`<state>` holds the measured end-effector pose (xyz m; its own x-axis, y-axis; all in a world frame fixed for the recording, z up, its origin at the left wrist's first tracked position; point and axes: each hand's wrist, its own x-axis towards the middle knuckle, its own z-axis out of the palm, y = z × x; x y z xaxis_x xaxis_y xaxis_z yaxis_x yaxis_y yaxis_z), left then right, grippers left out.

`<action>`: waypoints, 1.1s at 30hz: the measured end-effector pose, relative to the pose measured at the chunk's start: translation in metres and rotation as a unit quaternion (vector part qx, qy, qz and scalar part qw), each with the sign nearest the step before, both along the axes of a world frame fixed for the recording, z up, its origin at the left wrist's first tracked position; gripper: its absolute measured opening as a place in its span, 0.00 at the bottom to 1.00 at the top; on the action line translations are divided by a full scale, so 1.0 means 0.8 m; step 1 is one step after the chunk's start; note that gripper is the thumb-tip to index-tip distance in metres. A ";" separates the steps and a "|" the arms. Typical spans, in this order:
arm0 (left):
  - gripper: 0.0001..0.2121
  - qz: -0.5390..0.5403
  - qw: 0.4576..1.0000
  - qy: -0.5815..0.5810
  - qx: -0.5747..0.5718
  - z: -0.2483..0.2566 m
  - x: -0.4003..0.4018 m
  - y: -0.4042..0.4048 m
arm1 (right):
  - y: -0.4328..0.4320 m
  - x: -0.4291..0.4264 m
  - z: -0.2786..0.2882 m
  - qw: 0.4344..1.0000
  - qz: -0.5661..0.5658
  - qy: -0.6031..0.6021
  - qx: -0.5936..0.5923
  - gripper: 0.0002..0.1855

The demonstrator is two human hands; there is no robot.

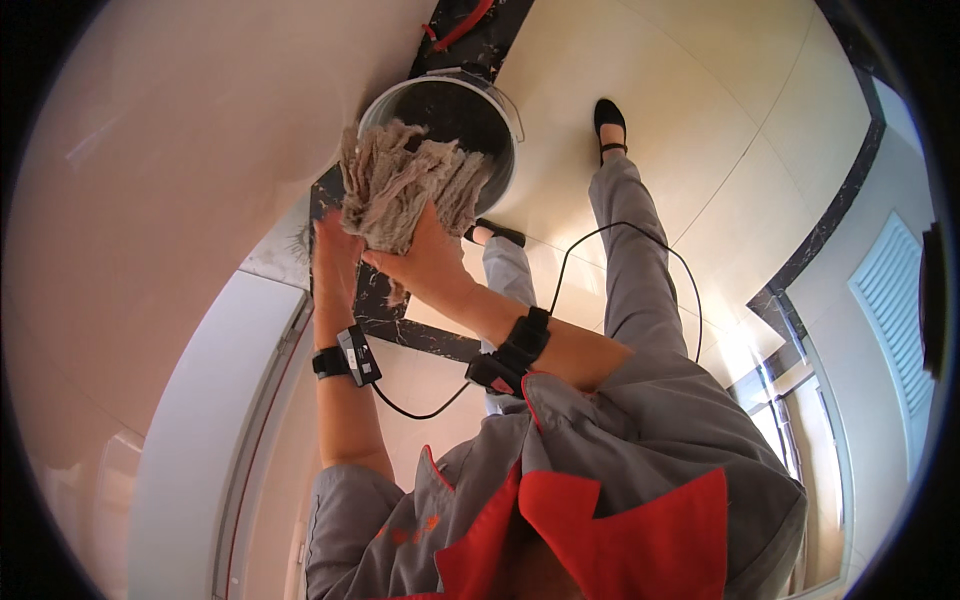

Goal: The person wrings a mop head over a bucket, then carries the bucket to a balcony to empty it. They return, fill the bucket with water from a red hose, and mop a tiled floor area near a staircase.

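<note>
A beige string mop head [416, 176] hangs in thick strands over the near rim of a pale bucket [510, 161] with a wire handle and a dark interior. My right hand [433, 259] grips the gathered strands from the near side, thumb extended to the left. Close against the left edge of the strands is my left hand [335, 244], blurred, its fingers partly hidden; its grip is unclear. A few strand ends [396, 292] dangle below the hands.
Beside the bucket rises a glossy wall [187, 150]. A red hose [463, 26] lies beyond it on black marbled edging [476, 45]. A door frame [217, 360] stands at left. Black cable [566, 259] loops from devices on my wrists, across my legs.
</note>
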<state>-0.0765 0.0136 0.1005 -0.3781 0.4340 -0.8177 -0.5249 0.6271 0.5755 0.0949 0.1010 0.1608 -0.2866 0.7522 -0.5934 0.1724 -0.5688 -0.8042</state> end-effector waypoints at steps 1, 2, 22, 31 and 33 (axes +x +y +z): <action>0.34 0.021 0.996 -0.066 -0.056 -0.008 -0.007 -0.043 | -0.006 -0.003 0.007 0.999 0.042 -0.009 -0.023 0.35; 0.34 0.026 0.985 -0.137 -0.098 -0.011 -0.007 -0.075 | -0.009 -0.006 0.015 0.995 0.081 -0.021 -0.045 0.38; 0.31 0.225 0.920 -0.199 0.250 0.013 0.119 0.037 | -0.006 0.136 0.027 0.854 -0.252 0.363 -0.273 0.28; 0.24 0.196 0.923 -0.299 0.141 -0.018 0.095 0.002 | 0.006 0.047 0.065 0.940 0.046 0.281 -0.186 0.24; 0.24 0.183 0.931 -0.284 0.141 -0.015 0.094 -0.009 | -0.007 0.035 0.068 0.940 0.072 0.298 -0.152 0.21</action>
